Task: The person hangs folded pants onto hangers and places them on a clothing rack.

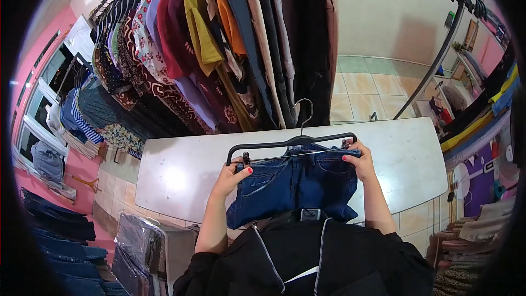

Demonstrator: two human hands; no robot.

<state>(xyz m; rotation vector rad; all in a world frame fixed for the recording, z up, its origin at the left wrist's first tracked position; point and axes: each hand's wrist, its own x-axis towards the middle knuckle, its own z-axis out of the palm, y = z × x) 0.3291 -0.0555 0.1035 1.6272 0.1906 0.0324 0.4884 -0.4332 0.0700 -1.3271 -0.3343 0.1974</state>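
A pair of dark blue jeans hangs by its waistband from a black clip hanger with a metal hook, over the white table. At the left end, my left hand pinches the waistband beside a hanger clip, thumb in front and fingers behind. My right hand grips the other corner of the waistband near the right-hand clip, which the fingers partly cover. The lower part of the jeans drops toward my body and is hidden by my black jacket.
The white table lies before me. Behind it stands a rack packed with hanging clothes. Folded jeans are stacked at lower left, near a plastic-wrapped bundle. Folded garments fill the lower right.
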